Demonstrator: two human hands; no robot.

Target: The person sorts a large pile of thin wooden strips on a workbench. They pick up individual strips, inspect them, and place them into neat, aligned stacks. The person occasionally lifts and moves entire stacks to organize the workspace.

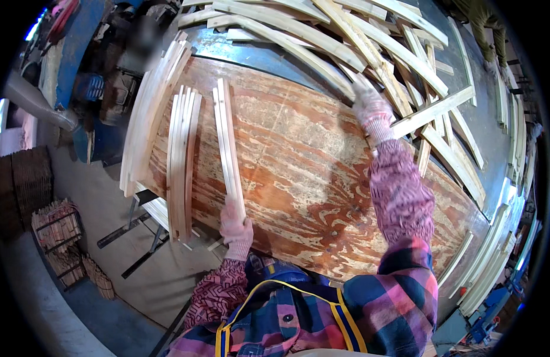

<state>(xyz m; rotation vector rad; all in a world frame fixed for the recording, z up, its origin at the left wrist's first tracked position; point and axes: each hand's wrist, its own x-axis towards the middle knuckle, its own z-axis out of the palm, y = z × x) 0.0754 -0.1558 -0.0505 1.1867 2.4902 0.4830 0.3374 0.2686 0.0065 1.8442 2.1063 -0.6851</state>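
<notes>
While my left hand (235, 228) grips the narrow wooden strips (228, 143) by their lower end, left of centre over the plywood counter (298, 178), my right hand (372, 108) meets the wood pile (406, 56) at upper right. Blur prevents me confirming its grip.

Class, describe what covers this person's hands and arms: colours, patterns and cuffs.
The left hand and right hand wear pale pinkish gloves with ribbed cuffs. Each forearm has a mauve-pink oversleeve with dark angular patterning. Above the right one shows a plaid sleeve in pink and dark blue.
</notes>
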